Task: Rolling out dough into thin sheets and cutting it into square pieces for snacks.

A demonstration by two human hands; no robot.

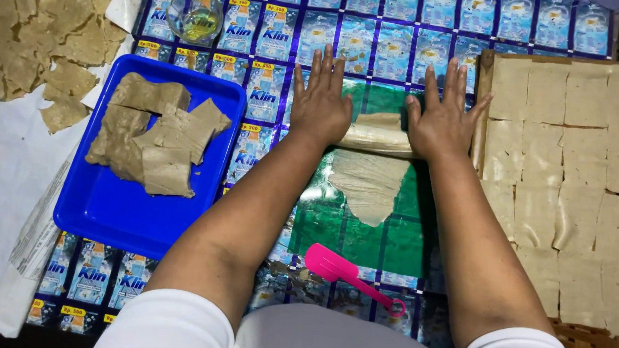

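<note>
Both hands lie flat, fingers spread and straight, pressing down on a roller wrapped in dough; neither grip is closed around anything. The left hand [321,101] rests on the left end of the roller [377,136], the right hand [443,116] on its right end, palms down. A thin sheet of pale dough [368,183] trails from the roller toward the person, lying on a green plastic sheet [383,240]. Nearer the body, on that same sheet, lies a pink scraper [350,274], touched by neither hand. To the left sits a blue tray [113,214] holding several thick brown dough slabs [151,136]. Beyond the tray stands a small glass of yellowish oil [195,14]. To the right, just beside the right hand, a woven mat [587,343] carries rows of flat pale squares [567,178]. At far left, rough dry pieces [37,37] lie on white paper. Printed blue sachet wrappers [371,30] cover the surface beneath.
</note>
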